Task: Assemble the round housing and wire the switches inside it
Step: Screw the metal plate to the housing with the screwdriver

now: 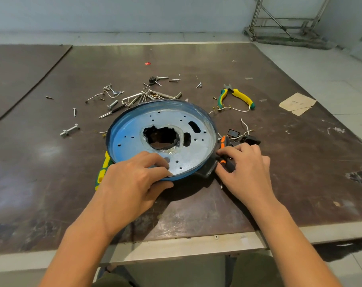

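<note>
1. Left hand [130, 181]: the fingers are curled over the near rim of the housing [134, 139] and onto its floor, with the thumb on the outside of the rim. It grips the housing, apparently to steady it against turning or sliding.
2. Right hand [246, 168]: the fingers are curled round a screwdriver [224, 146] with an orange and black handle, held against the housing's near-right edge. The tip is hidden, so what it engages cannot be told.
3. A black tab [206, 170] projects from the rim just beside the screwdriver. In my judgement it is the point being worked on.
4. The housing sits open side up on the bench [51, 162], in front of the person. Its near-left edge rests over a yellow-green tool [102, 172].
5. The switches [249, 139], with white leads, lie on the bench just right of the housing, outside it. Wiring is judged not yet begun.
6. Fasteners [134, 96] lie loose beyond the far rim, and pliers [238, 96] to the far right, all within reach.
7. Risk: loose fasteners near the rim could be knocked about if the housing shifts.
</note>
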A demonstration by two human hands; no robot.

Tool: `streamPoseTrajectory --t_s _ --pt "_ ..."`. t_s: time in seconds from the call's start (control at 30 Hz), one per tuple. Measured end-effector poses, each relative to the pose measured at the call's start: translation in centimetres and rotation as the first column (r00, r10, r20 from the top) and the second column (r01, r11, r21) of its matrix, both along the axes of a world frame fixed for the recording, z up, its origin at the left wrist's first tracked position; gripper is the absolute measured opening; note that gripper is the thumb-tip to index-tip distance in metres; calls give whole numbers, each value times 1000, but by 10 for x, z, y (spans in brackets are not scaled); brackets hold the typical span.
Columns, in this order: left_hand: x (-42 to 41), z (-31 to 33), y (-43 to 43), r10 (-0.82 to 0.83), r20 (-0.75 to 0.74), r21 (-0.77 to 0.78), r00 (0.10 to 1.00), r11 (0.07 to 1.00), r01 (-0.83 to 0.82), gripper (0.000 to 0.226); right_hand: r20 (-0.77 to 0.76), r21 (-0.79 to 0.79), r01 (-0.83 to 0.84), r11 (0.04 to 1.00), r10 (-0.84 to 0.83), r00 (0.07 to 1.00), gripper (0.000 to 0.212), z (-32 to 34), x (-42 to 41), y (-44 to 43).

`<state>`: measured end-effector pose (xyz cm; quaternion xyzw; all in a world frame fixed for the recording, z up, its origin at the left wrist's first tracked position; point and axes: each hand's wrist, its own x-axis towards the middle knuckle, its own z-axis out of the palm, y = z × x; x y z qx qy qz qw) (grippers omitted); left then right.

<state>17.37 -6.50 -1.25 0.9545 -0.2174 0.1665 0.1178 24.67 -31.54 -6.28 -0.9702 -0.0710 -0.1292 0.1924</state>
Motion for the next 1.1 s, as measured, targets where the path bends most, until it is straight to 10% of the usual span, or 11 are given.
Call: streamPoseTrajectory --t_s 0.2,0.4,0.67,0.77,0.93,1.1 --pt "-2 1 -1 17 -13 -18 1000 1000 -17 14 102 362 25 932 -67 993 25 1 1 -3" --pt "0 0 -1 15 -16 -36 1000 999 -16 13 110 889 11 457 -237 965 38 7 15 -23" --pt "-1 0 -2 40 -10 -8 999 999 -40 10 -28 997 37 62 -140 990 26 24 16 -28" --pt "-2 -1 -3 41 -2 3 999 999 -41 12 -86 970 86 228 -8 996 16 29 15 -30" --pt "-2 -2 -5 40 31 28 999 999 -41 12 -229 442 160 882 -62 972 17 27 23 -18" --pt "-2 -4 -4 35 36 -4 999 999 -35 13 -254 116 288 950 -252 934 26 21 38 1"
